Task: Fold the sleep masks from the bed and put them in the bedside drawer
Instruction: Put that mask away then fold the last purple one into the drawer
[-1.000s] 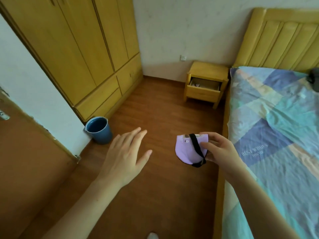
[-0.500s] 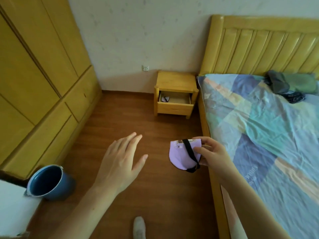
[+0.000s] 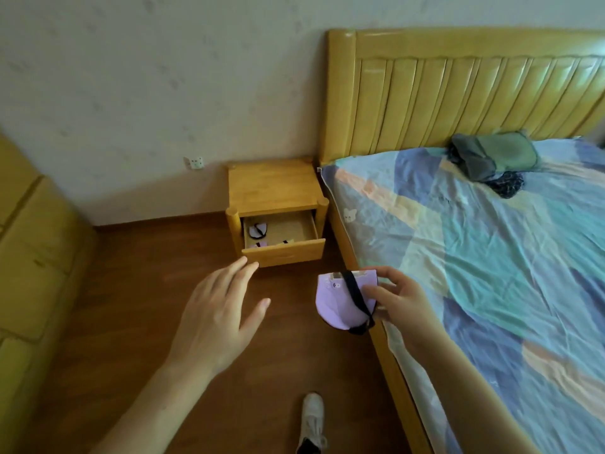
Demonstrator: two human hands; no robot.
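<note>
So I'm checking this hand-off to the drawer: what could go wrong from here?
The right hand only pinches the folded purple sleep mask at one edge, so it could spring open or slip before reaching the open drawer. Masks already lie at the drawer's left and front, so dropping it there may disturb them. The black strap hangs loose and could snag the drawer front.

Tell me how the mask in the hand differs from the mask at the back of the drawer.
The purple mask is pinched in the right hand above the floor; the white mask lies in the open drawer. The purple mask looks plain lilac with a small print, the white mask pale with a dark edge. Both are folded, with a black strap.
</note>
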